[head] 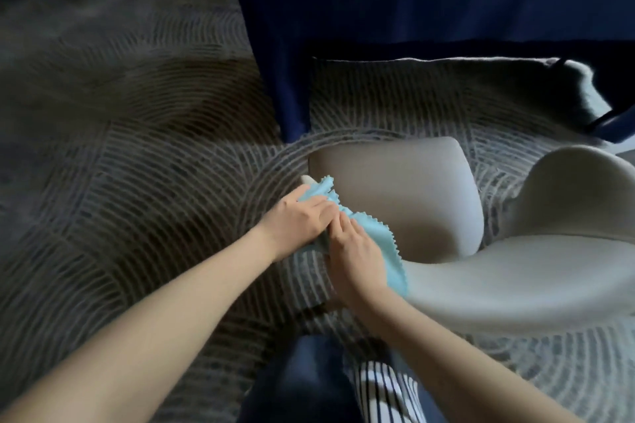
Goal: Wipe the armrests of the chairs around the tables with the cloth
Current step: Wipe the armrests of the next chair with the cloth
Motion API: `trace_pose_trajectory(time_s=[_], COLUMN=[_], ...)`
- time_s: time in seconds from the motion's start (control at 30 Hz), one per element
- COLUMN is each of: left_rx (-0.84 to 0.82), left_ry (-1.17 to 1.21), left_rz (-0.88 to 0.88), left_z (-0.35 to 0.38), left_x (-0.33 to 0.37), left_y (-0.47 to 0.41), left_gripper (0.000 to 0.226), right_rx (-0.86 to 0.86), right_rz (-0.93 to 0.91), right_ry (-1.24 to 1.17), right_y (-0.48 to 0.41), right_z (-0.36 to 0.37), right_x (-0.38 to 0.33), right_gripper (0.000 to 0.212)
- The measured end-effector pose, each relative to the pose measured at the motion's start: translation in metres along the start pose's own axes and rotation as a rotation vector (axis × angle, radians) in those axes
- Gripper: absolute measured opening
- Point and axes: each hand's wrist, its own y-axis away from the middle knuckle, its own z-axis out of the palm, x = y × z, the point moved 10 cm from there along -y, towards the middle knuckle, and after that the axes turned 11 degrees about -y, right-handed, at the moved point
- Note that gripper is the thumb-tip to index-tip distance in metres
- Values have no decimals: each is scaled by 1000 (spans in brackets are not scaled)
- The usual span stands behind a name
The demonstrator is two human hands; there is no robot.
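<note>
My bare forearms rose from the bottom corners of the frame and met just left of centre. My left forearm (154,312) ran up from the lower left with the wrist straight. My left hand (295,220) lay back-up, its fingers (321,208) close together and nearly straight, pressing on the cloth (378,240). My right forearm (446,350) came from the lower right. My right hand (355,257) sat just below and right of the left, back up, fingers lightly bent, tips beside the left fingertips. Both thumbs were hidden.
</note>
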Motion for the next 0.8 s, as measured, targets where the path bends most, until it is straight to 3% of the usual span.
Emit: trace_pose_trajectory(time_s=[0.1,0.23,0.3,0.4,0.53,0.63,0.73,0.8], left_rx=[-190,-528,-565,-561,-417,-71,217,235], left_ry=[137,351,399,420,399,486,577,719], left_rz=[7,-60,-100,-105,-164,-265,-347,-472], left_z=[21,47,48,35,-5,-50,-82,-76], left_x=[-14,-23,-31,-48,-81,-108,-113,-107], left_y=[-3,6,5,-5,-36,-61,-74,-76], left_gripper=[22,58,65,51,26,24,19,19], right_rx=[46,-25,-112,-169,-114,5,246,366], right_rz=[171,382,434,504,509,438,303,254], right_ry=[-102,-263,-330,-455,-685,-805,-732,-647], right_y=[-12,-17,-19,-20,-23,-26,-25,-14], right_z=[0,4,1,-13,-42,-76,-128,-154], right_x=[6,26,30,34,41,46,49,50], right_gripper=[41,46,45,34,26,22,28,34])
